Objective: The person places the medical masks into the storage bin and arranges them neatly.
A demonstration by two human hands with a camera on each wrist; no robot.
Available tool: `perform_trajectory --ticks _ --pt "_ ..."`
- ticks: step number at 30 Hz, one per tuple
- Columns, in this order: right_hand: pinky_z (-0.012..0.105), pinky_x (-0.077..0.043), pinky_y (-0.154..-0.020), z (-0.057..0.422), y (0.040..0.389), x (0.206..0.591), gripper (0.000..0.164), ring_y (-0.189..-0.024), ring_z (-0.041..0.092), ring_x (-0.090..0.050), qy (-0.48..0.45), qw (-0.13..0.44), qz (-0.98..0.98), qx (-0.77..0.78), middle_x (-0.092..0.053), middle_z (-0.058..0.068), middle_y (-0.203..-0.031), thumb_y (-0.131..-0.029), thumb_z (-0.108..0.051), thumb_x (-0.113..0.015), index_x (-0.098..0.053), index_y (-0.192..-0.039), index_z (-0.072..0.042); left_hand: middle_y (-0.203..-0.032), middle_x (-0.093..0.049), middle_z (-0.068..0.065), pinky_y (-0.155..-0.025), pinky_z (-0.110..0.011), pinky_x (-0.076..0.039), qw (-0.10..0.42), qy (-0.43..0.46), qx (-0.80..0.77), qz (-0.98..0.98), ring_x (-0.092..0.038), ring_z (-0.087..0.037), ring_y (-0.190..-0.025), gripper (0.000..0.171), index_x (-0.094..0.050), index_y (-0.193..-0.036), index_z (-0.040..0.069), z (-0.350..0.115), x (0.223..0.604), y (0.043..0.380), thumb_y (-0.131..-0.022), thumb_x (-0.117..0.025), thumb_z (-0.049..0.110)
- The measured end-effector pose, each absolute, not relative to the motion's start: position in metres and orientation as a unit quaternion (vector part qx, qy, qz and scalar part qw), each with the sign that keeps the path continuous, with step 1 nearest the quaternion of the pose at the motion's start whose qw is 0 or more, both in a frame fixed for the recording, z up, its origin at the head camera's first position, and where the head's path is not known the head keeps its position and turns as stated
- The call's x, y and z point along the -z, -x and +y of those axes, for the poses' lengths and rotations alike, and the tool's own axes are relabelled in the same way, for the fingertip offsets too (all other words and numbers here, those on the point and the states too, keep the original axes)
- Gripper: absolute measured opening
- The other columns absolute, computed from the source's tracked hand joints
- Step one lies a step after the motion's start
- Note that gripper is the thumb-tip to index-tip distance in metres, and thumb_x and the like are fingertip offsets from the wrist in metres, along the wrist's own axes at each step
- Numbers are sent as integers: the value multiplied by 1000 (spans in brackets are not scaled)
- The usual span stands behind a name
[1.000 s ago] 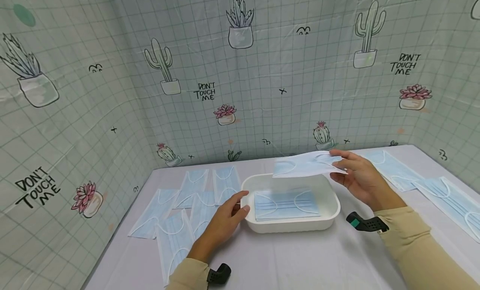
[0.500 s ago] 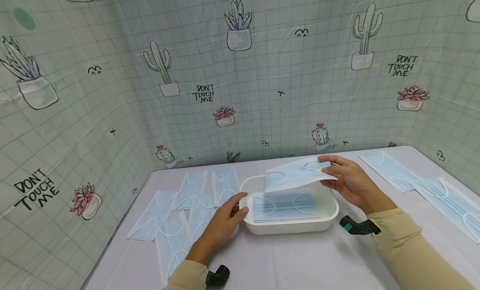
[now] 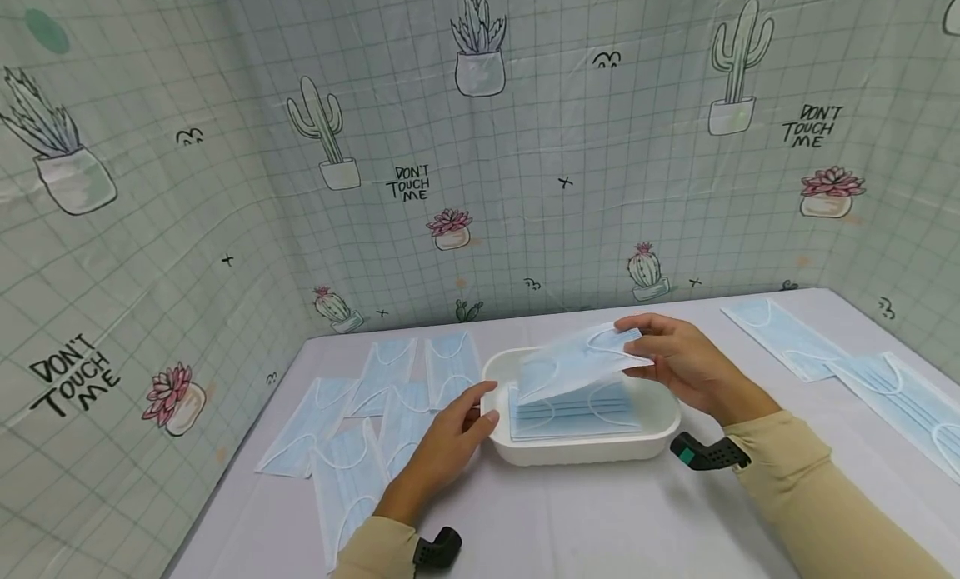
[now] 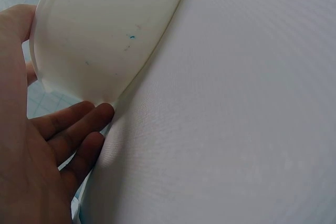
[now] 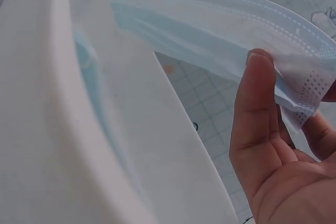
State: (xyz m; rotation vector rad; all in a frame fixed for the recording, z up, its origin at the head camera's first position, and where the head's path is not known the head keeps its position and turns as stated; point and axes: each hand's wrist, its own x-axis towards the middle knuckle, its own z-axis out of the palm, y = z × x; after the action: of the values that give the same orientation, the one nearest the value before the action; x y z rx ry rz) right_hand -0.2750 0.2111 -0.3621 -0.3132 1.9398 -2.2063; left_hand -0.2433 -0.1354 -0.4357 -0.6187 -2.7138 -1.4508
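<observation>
In the head view my right hand (image 3: 678,364) pinches a light blue pleated face mask (image 3: 573,358) by its right end. The mask slants down to the left, over a stack of masks (image 3: 573,422) in a white plastic tub (image 3: 585,454). In the right wrist view, the thumb presses the end of the held mask (image 5: 210,27) against the fingers. My left hand (image 3: 450,437) holds the tub's left end, with thumb and index finger at the rim. The left wrist view has its other fingers by the lower part of the tub's wall (image 4: 110,30).
Several face masks (image 3: 348,479) lie spread on the white-covered table (image 3: 570,529) left of the tub. Two more masks (image 3: 783,337) lie at the right, their ends meeting. A grid-patterned curtain with cactus drawings (image 3: 510,187) stands behind the table.
My right hand has moved left and slightly down with the mask, bringing it from behind the tub's far rim to over the stack. The left hand keeps its place at the tub.
</observation>
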Motion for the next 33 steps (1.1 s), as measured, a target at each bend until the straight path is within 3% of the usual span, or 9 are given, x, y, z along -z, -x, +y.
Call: perform_trajectory --ticks 13,17,33 --pt "42 -55 -87 204 287 355 31 -91 19 -66 143 132 685 703 -56 11 -110 -94 2 -60 -56 -124 5 -132 -62 -8 -95 -44 -49 4 199 464 -863 -61 -20 -114 51 -44 -151 25 -135 433 243 -104 -51 42" --pt "46 -54 -90 202 291 356 33 -94 23 -67 156 155 690 689 -57 14 -114 -94 2 -60 -52 -126 8 -130 -62 -8 -95 -43 -49 3 200 464 -863 -61 -19 -113 51 -44 -151 24 -135 434 243 -104 -51 42" --pt "49 -53 -90 193 304 354 22 -97 31 -66 148 198 714 655 -57 19 -112 -91 4 -60 -55 -112 5 -130 -62 -7 -94 -42 -49 2 201 467 -861 -61 -19 -113 51 -45 -151 22 -136 434 243 -104 -52 41"
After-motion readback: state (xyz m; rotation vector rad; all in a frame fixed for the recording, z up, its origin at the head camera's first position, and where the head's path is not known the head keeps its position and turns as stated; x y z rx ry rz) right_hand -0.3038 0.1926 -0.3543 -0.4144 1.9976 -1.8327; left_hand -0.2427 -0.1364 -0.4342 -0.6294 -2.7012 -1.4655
